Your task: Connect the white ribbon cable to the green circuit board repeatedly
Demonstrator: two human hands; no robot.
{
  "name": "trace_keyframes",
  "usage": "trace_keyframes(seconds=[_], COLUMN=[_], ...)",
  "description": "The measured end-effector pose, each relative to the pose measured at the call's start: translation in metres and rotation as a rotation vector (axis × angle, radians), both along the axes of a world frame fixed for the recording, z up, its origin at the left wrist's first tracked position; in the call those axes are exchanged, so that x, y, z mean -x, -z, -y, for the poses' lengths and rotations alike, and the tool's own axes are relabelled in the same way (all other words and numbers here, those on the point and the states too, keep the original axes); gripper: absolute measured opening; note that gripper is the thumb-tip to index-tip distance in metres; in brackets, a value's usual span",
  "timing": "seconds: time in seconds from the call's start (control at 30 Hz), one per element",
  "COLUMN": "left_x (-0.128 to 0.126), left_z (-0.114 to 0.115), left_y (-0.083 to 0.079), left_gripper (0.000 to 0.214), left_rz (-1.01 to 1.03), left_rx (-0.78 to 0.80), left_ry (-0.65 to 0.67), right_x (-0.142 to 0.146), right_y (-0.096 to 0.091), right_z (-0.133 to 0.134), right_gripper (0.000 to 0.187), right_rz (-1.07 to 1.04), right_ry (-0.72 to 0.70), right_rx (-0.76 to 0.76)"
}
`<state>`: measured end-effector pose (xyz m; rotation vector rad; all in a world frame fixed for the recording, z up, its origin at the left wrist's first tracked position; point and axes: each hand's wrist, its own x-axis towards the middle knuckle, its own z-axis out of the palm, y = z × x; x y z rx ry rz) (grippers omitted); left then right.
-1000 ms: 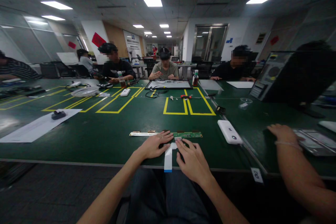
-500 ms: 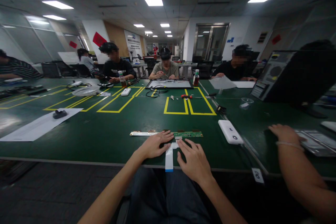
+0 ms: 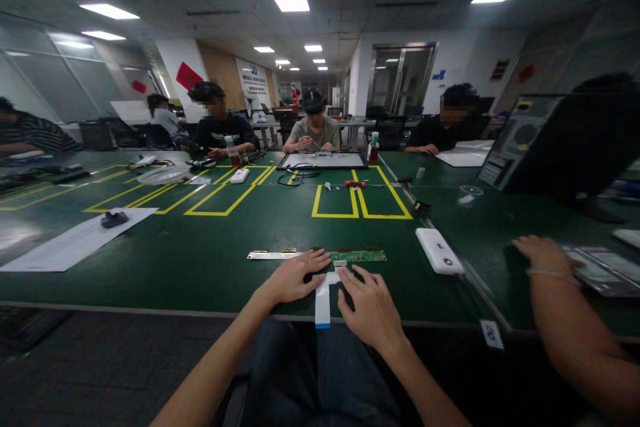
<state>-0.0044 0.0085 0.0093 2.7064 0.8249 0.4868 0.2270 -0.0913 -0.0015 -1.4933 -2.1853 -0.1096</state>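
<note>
A long narrow circuit board (image 3: 360,256) lies crosswise on the green table in front of me, its left part silvery and its right part green. My left hand (image 3: 295,276) rests flat over the middle of the board, fingers stretched out, hiding part of it. A white flat ribbon cable (image 3: 323,300) with a blue end runs from the board's connector toward me and overhangs the table edge. My right hand (image 3: 370,303) is open, thumb apart, with its fingertips touching the cable close to the connector. Whether the cable sits inside the connector cannot be made out.
A white power bank (image 3: 439,251) with a cable lies right of my hands. Another person's arm (image 3: 555,293) reaches in at the right, near a computer tower (image 3: 523,140). A red screwdriver (image 3: 355,184) lies farther back, and paper (image 3: 80,240) at the left.
My hands, the board and the cable have not visibly moved. Across the table at the right, a person's raised sheet of paper has been shifted right and lowered.
</note>
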Motion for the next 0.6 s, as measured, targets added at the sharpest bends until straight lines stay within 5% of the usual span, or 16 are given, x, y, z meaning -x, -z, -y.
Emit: trace_keyframes(seconds=[0.6], left_x=[0.0001], left_z=[-0.0002], left_y=[0.0006], left_gripper=[0.053], left_rz=[-0.005], left_rx=[-0.009], left_ry=[-0.007], right_x=[0.0018], right_y=[-0.0015], right_z=[-0.0005], right_gripper=[0.047], right_rz=[-0.013], right_ry=[0.038], right_rx=[-0.025])
